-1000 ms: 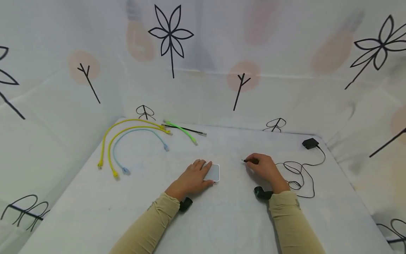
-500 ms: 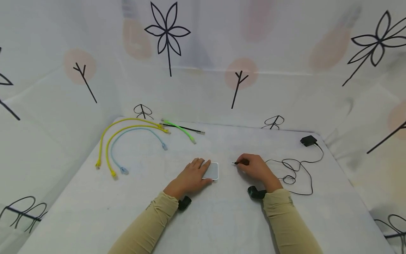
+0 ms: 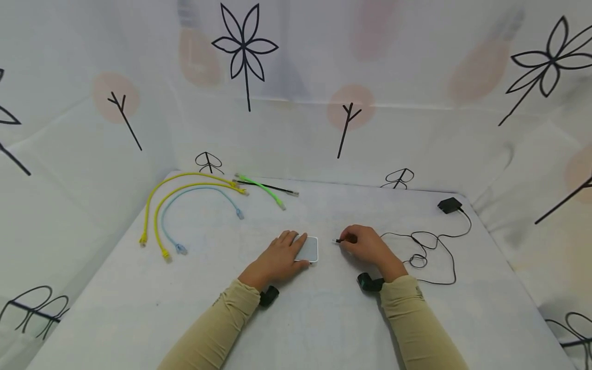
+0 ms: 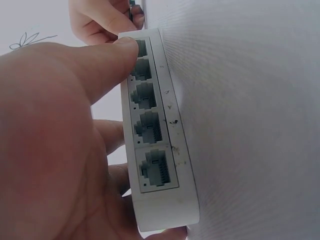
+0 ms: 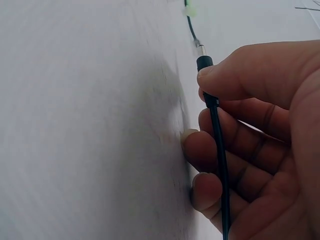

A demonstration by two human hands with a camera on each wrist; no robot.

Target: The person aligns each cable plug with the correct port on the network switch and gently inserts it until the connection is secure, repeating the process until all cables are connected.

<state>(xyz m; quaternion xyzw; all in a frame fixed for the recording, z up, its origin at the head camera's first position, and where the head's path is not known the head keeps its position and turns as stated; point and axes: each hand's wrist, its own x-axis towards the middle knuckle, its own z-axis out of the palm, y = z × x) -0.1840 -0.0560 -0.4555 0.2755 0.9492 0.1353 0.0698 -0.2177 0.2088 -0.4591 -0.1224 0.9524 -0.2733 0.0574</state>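
A small white network switch [image 3: 309, 250] lies flat on the table in the head view. My left hand [image 3: 276, 258] holds it from the left, thumb at the near edge and fingers over the top and far side. In the left wrist view a row of several ports [image 4: 147, 127] shows, the thumb partly covering the farthest. My right hand [image 3: 367, 247] pinches a black barrel power plug [image 5: 204, 62] between thumb and fingers. Its metal tip points left toward the switch, a short gap apart. From the plug the black cord [image 5: 222, 170] runs down across the curled fingers.
The cord's loose loops [image 3: 418, 259] lead to a black power adapter [image 3: 450, 205] at the back right. At the back left lie two yellow network cables [image 3: 159, 216], a light blue one [image 3: 167, 218], a green one [image 3: 265, 189] and a black one [image 3: 282, 189]. Patterned cloth surrounds the table.
My right hand has moved left with the power plug, closer to the switch, drawing the cord along. My left hand and the switch have stayed in place.
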